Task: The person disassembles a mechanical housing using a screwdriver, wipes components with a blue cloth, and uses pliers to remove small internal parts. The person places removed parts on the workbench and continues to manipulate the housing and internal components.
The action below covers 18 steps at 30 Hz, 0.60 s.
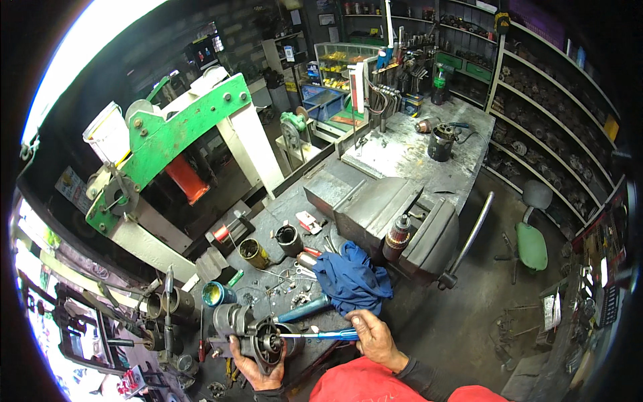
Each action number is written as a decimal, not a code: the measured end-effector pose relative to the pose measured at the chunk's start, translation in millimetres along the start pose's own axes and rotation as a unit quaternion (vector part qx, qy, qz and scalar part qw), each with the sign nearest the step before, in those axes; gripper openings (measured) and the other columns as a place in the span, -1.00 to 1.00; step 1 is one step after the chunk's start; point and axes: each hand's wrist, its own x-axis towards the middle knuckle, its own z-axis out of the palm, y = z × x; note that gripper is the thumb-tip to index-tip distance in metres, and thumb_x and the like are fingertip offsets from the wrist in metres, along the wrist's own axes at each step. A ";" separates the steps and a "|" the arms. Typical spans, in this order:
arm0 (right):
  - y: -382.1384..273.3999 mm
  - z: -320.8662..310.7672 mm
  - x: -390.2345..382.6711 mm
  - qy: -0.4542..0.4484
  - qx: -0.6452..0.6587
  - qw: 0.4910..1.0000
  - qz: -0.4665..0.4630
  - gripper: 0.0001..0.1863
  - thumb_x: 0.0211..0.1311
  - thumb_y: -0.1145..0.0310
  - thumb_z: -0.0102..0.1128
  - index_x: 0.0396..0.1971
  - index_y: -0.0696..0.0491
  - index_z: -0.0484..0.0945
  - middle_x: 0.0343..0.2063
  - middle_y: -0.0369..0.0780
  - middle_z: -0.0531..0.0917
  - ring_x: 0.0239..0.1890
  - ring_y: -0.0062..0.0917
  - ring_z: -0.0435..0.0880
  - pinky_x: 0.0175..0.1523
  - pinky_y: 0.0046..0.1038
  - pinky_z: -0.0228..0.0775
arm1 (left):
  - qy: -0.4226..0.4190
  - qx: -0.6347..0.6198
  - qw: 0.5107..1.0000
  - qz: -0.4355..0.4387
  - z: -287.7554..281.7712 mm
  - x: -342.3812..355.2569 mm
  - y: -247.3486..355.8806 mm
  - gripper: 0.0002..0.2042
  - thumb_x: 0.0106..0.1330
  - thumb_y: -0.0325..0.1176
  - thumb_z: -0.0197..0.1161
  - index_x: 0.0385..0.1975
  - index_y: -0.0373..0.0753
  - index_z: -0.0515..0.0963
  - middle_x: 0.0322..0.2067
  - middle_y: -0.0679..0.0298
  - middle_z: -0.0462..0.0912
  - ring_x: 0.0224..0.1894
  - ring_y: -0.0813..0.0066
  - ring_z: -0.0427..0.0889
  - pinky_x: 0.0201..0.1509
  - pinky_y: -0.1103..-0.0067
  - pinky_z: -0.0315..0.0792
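My left hand [258, 370] is wrapped round the open end of a grey metal housing, which looks like a starter motor [236, 323], on the near edge of the workbench. In my right hand [376, 342] is the end of a blue-handled screwdriver [328, 336]. Its shaft points left and its tip meets the open end of the motor; whether it touches inside cannot be made out. A blue cloth [353, 278] lies bunched just beyond my right hand. Between cloth and motor rests a blue-grey tube [303, 309].
A large bench vise [375, 208] carries an armature [397, 236] standing on it, its long handle [472, 231] jutting right. Open tins [253, 253], a blue-rimmed tub [216, 293] and loose small parts crowd the bench. A green press frame [181, 124] rises at left; a green chair [531, 246] stands right.
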 end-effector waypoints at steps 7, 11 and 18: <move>-6.7 -16.1 3.3 -0.045 0.068 0.996 0.040 -0.65 0.50 0.47 0.06 0.22 0.18 0.44 -0.20 -0.26 0.57 -0.32 -0.70 0.55 -0.19 -0.59 0.49 | 0.002 0.007 1.000 0.009 26.8 6.1 -6.4 -0.41 0.33 0.26 0.26 0.19 -0.03 0.56 -0.01 0.23 0.75 -0.07 0.19 0.76 -0.10 0.12 0.65; -6.4 -15.8 2.8 0.012 0.118 0.993 0.011 -0.70 0.57 0.40 0.02 0.15 0.21 0.50 -0.23 -0.26 0.59 -0.40 -0.72 0.53 -0.29 -0.61 0.45 | -0.016 0.003 1.000 -0.003 31.1 8.7 -8.1 -0.41 0.33 0.25 0.28 0.19 -0.04 0.56 -0.01 0.19 0.75 -0.08 0.16 0.76 -0.06 0.15 0.65; -0.2 -12.6 -0.3 0.029 0.029 0.999 0.027 -0.67 0.65 0.23 -0.02 0.13 0.16 0.51 -0.40 -0.32 0.60 -0.57 -0.73 0.51 -0.47 -0.64 0.37 | -0.046 -0.019 0.999 -0.005 17.7 8.6 -9.8 -0.41 0.35 0.25 0.25 0.17 -0.08 0.56 -0.01 0.15 0.74 -0.06 0.14 0.75 -0.01 0.08 0.64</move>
